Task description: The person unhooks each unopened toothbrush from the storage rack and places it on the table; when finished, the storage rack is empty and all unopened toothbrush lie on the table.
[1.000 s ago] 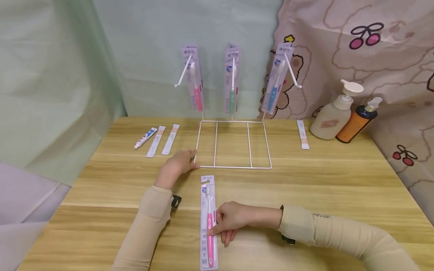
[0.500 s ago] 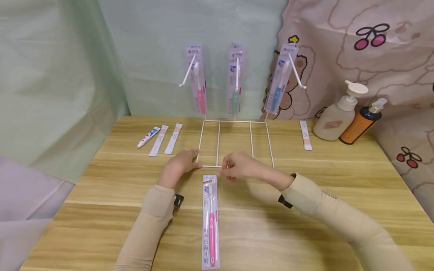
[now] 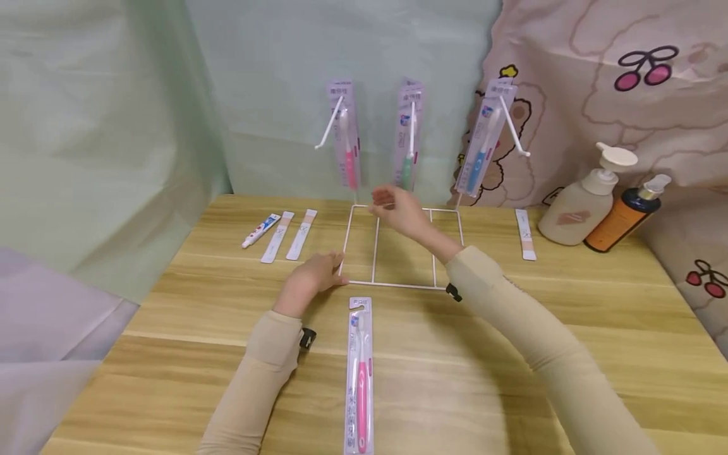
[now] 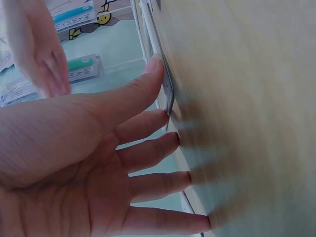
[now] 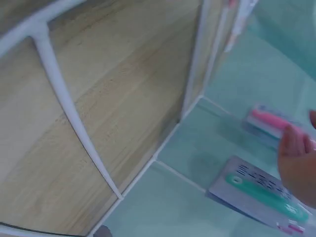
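A white wire display rack point(image 3: 392, 285) stands on the table, with three hooks holding packaged toothbrushes: pink point(image 3: 348, 151), green point(image 3: 407, 163) and blue point(image 3: 479, 158). At its front left corner, my left hand point(image 3: 315, 278) holds the wire frame. The left wrist view shows its thumb point(image 4: 153, 66) on the wire and the other fingertips against the tabletop. My right hand point(image 3: 400, 210) is raised over the rack's base, fingers loosely bent and holding nothing, just below the green and pink packs. Another packaged pink toothbrush point(image 3: 361, 385) lies in front of the rack.
Left of the rack lie a small toothpaste tube point(image 3: 260, 230) and two paper sachets point(image 3: 277, 237). A third sachet point(image 3: 526, 235) lies on the right, beside a cream pump bottle point(image 3: 580, 208) and an orange spray bottle point(image 3: 622, 218). Cloth hangs behind the table.
My right hand has left the pink toothbrush pack lying on the table and moved forward and up over the rack. The left hand stays at the rack's corner.
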Action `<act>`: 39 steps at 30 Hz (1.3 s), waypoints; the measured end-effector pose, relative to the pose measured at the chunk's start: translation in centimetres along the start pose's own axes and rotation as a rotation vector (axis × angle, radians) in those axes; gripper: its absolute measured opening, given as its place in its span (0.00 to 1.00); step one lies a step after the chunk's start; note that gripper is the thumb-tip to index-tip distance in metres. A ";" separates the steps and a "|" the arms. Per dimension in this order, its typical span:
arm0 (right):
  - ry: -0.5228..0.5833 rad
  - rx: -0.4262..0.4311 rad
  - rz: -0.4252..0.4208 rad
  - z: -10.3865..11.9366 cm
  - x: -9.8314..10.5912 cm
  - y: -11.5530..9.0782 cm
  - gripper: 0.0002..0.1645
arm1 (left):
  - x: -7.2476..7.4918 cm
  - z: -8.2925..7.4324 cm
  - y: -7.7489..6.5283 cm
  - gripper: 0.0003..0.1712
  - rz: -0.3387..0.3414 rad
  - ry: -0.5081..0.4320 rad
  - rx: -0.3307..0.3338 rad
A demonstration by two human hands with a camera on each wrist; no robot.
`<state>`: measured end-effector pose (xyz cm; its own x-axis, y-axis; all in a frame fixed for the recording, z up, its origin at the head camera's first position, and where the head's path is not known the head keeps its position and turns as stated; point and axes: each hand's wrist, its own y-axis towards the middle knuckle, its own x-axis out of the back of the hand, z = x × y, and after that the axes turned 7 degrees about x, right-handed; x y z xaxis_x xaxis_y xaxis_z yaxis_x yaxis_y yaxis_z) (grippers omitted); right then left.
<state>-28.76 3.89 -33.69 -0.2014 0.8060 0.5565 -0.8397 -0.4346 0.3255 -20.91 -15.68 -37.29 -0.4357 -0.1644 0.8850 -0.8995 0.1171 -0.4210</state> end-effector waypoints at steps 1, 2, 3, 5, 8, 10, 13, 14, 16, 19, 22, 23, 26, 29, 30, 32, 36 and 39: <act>0.009 0.017 -0.034 -0.2 -0.2 0.4 0.23 | -0.1 -0.1 0.0 0.40 0.000 0.001 0.000; 0.027 0.031 -0.070 -0.4 -0.4 0.8 0.23 | -0.2 -0.3 0.0 0.40 0.001 -0.002 0.003; 0.045 0.041 -0.107 -0.6 -0.6 1.1 0.24 | -0.3 -0.4 0.0 0.40 0.003 -0.004 0.004; 0.087 0.036 -0.175 -0.8 -1.1 1.7 0.26 | -0.5 -0.6 0.0 0.40 0.009 -0.012 0.008; 0.140 -0.011 -0.228 -0.9 -1.7 2.5 0.30 | -0.7 -0.9 0.0 0.40 0.007 -0.029 0.006; 0.130 -0.038 -0.222 -0.7 -1.9 3.1 0.33 | -0.7 -1.1 0.0 0.40 0.004 -0.035 0.006; 0.065 -0.053 -0.209 -0.4 -2.2 4.0 0.36 | -0.5 -1.2 -0.1 0.40 -0.001 -0.035 0.006; 0.051 -0.063 -0.209 -0.2 -2.2 4.3 0.37 | -0.4 -1.3 -0.1 0.40 -0.003 -0.036 0.008; 0.036 -0.089 -0.217 0.3 -2.3 4.9 0.37 | -0.3 -1.4 -0.1 0.40 -0.007 -0.036 0.007; 0.032 -0.130 -0.234 1.1 -2.3 5.8 0.34 | -0.1 -1.6 0.1 0.41 -0.017 -0.038 -0.001; 0.001 -0.122 -0.260 1.7 -2.2 6.3 0.28 | -0.1 -1.8 0.4 0.41 -0.020 -0.024 -0.013; -0.019 -0.113 -0.267 1.9 -2.2 6.4 0.26 | -0.1 -1.9 0.5 0.41 -0.023 -0.019 -0.015; -0.059 -0.078 -0.273 2.2 -2.2 6.4 0.22 | -0.2 -1.9 0.7 0.40 -0.030 -0.020 -0.023; -0.093 -0.043 -0.263 2.3 -2.3 6.0 0.19 | -0.2 -1.6 0.5 0.40 -0.037 -0.040 -0.028; -0.099 -0.032 -0.250 2.2 -2.3 5.7 0.19 | -0.2 -1.4 0.4 0.40 -0.034 -0.044 -0.025; -0.116 -0.011 -0.218 2.2 -2.4 5.1 0.19 | -0.3 -0.8 0.1 0.40 -0.023 -0.043 -0.010; -0.178 0.026 -0.164 1.8 -2.0 4.1 0.20 | -0.5 0.2 -0.3 0.39 -0.024 -0.021 -0.001; -0.237 0.047 -0.155 1.6 -1.0 3.5 0.18 | -0.4 0.4 -0.4 0.39 -0.043 -0.021 -0.024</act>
<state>-30.64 0.91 -31.90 0.0561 0.7501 0.6589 -0.8258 -0.3361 0.4529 -20.41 -16.10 -37.57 -0.3973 -0.1903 0.8978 -0.9165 0.1329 -0.3774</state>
